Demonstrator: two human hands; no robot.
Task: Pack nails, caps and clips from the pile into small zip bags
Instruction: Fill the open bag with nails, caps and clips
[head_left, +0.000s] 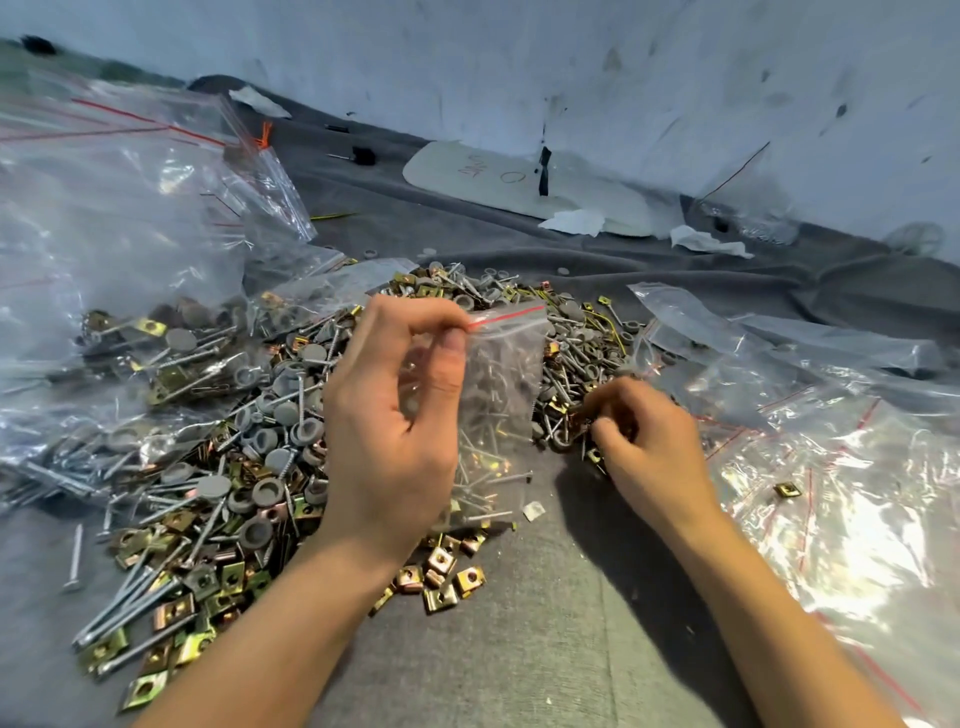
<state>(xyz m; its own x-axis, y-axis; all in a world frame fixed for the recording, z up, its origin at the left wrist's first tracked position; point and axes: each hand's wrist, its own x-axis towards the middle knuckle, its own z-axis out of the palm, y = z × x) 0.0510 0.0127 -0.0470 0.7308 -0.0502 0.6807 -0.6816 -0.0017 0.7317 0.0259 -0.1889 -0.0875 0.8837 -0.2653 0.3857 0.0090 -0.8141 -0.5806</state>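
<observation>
Pile (270, 415) of nails, caps and clips covers the grey cloth (545, 623). Zip bag (501, 384) hangs upright over it, red zip end up, left hand (389, 415) pinching its top corner. Right hand (649, 436) fingers curl round a clip (577, 425) beside it.

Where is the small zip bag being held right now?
Head view, centre: the small zip bag hangs from the left hand, pinched at its red-striped top, over the pile, beside the right hand pinching a clip.

Bright, glare on plastic, wide-angle warp
</observation>
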